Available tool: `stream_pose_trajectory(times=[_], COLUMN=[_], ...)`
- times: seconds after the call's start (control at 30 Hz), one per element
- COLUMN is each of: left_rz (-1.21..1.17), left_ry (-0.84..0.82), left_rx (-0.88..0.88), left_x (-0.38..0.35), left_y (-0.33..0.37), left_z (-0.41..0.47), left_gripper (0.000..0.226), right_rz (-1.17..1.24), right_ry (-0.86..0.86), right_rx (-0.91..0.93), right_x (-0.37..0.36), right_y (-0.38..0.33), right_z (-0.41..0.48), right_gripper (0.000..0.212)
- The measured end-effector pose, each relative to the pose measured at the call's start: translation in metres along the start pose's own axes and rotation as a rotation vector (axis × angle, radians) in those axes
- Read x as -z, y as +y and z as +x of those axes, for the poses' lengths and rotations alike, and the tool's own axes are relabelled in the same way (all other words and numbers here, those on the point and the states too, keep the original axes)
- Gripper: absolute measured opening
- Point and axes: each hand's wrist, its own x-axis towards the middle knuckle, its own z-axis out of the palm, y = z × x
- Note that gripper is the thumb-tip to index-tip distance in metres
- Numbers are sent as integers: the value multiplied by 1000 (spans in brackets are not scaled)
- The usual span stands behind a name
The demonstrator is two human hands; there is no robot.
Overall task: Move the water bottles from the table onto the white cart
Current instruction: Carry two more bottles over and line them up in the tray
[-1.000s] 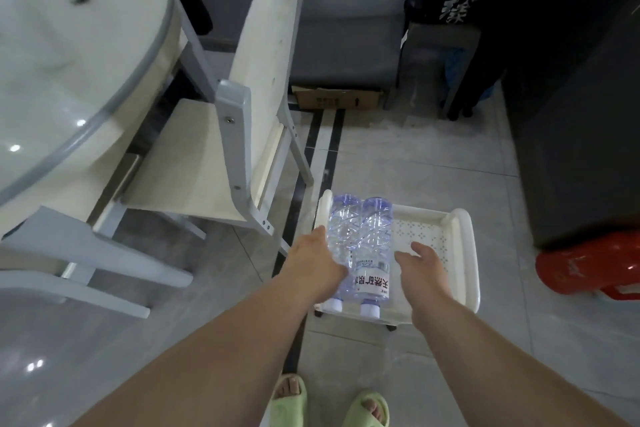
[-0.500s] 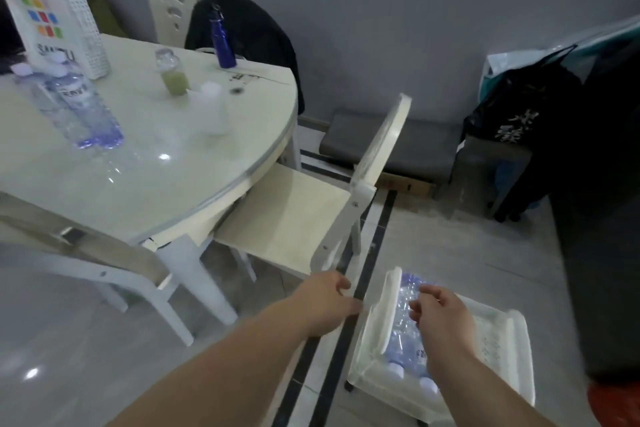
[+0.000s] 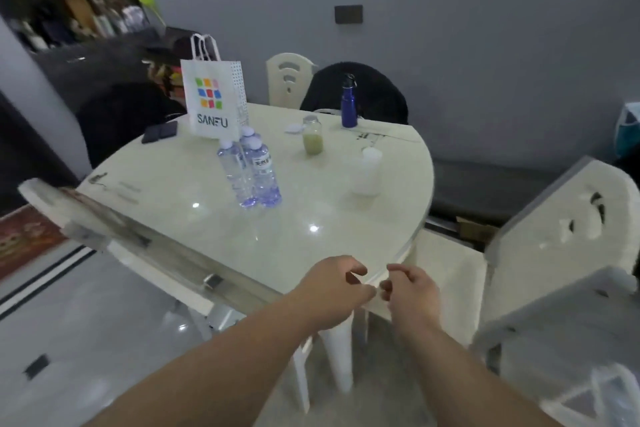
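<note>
Three clear water bottles with white caps stand close together on the cream table, in front of a white paper bag. My left hand and my right hand hover side by side over the table's near edge. Both hold nothing, with fingers loosely curled and apart. The bottles are well beyond them, up and to the left. At the bottom right corner a white cart edge shows, blurred, with something clear in it.
On the table stand the white SANFU bag, a jar of green liquid, a blue metal bottle, a white cup and a dark wallet. Cream chairs flank the table on the right and at the back.
The view has swung up from the cart on the floor to the table. Both hands have left the bottles lying in the cart and now hang over the table edge.
</note>
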Motion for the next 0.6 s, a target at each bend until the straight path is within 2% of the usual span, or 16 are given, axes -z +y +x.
stream_pose_trajectory(times=[0.13, 0.27, 0.37, 0.5, 0.6], left_rz=[-156, -364, -454, -537, -593], left_ry=[111, 156, 166, 203, 266], left_rx=[53, 112, 155, 264, 273], left_x=[71, 117, 141, 172, 203], left_y=[-44, -68, -84, -101, -104], left_z=[-8, 1, 13, 40, 64], left_gripper=[30, 16, 15, 19, 19], right_rz=[-7, -80, -159, -112, -60], right_ry=[-176, -207, -220, -234, -268], right_rx=[3, -22, -71, -161, -176], right_x=[-74, -108, -129, -172, -217], right_y=[-1, -4, -9, -24, -48], right_z=[-21, -10, 10, 40, 61], right_gripper=[20, 20, 17, 12, 10])
